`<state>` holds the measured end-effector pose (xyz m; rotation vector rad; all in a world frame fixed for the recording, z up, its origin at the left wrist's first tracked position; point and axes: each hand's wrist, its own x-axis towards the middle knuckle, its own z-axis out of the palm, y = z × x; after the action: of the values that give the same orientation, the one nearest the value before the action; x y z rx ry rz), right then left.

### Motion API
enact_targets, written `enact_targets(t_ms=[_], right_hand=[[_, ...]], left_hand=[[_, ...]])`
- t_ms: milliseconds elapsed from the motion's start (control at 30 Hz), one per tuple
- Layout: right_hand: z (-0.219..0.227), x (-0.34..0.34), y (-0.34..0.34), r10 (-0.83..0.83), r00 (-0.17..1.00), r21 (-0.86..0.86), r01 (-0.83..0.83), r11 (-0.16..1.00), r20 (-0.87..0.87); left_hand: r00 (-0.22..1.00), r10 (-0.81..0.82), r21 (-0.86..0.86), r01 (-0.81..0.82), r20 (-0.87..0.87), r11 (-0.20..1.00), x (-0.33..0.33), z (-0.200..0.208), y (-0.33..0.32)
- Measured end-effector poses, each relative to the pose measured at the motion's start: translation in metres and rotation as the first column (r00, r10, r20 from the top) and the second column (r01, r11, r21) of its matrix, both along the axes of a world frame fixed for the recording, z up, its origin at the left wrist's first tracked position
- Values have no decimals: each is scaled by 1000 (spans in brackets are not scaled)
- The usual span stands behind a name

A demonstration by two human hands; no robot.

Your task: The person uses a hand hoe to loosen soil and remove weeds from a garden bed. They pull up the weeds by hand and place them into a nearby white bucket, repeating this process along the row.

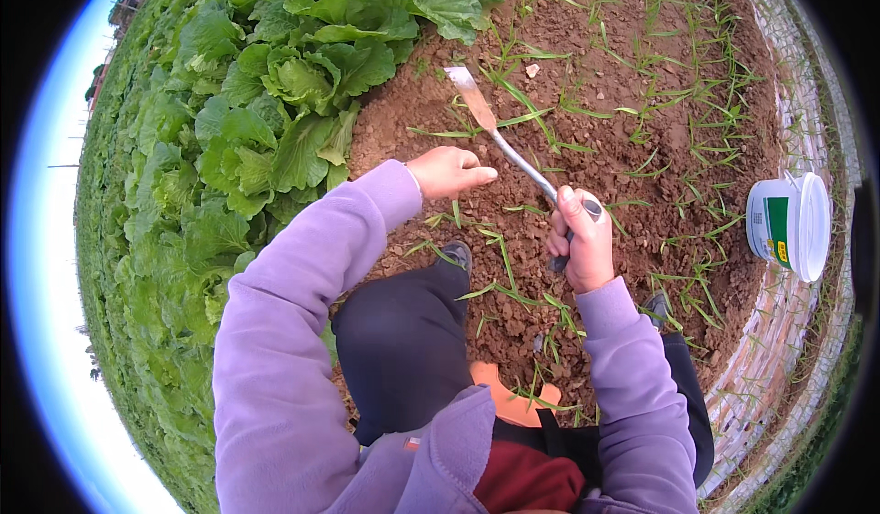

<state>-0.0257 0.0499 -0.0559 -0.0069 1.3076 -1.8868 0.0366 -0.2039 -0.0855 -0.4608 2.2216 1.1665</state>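
Observation:
My right hand [583,239] is closed around the dark handle of a small hand hoe [524,163]. The hoe's bent metal neck slants up and left to a narrow flat blade [470,97], dirt-stained with a bright tip, over the brown soil [587,74]. To the left of the neck is my left hand [449,173], fingers loosely bent and thumb pointing right, with nothing visible in it. It is apart from the hoe, above the soil. Thin, narrow-leaved green seedlings [527,111] grow around the blade and below both hands.
Leafy green cabbages [307,79] crowd the left side. A white bucket [811,225] with a green label stands at the right, beside pale plastic sheeting [797,120]. My bent knee [394,340] is below my left hand. An orange object [513,395] lies beneath me.

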Motion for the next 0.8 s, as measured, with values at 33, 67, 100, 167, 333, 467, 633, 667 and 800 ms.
enact_targets(t_ms=[33, 67, 100, 167, 333, 467, 633, 667, 800], right_hand=[[-15, -9, -10, 67, 995, 123, -57, 991, -80], [-33, -15, -26, 117, 979, 191, -84, 978, -167], [-51, -20, -40, 167, 964, 265, -108, 958, -209], [-83, -26, -66, 236, 947, 319, -160, 934, -216], [-136, -37, -125, 202, 949, 268, -135, 954, -240], [-156, -48, -152, 208, 927, 282, -118, 952, -313], [-161, -64, -155, 288, 910, 332, -183, 925, -300], [-160, -68, -156, 319, 897, 352, -204, 914, -307], [-159, -87, -169, 405, 825, 413, -235, 880, -394]], left_hand=[[990, -96, -291, 62, -105, 955, 4, -17, -26], [998, -46, -383, 28, -37, 923, 3, -34, -54], [1000, -2, -467, 2, -1, 884, -1, -50, -83], [984, 117, -587, -175, -136, 790, -9, -82, -134], [958, 59, -713, -248, -279, 655, -59, -141, -206], [962, -29, -755, -194, -271, 626, -99, -169, -220], [981, -139, -831, -35, -134, 555, -124, -181, -230], [977, -181, -862, -4, -111, 507, -127, -181, -232], [979, -203, -804, 145, 31, 576, -137, -176, -244]])
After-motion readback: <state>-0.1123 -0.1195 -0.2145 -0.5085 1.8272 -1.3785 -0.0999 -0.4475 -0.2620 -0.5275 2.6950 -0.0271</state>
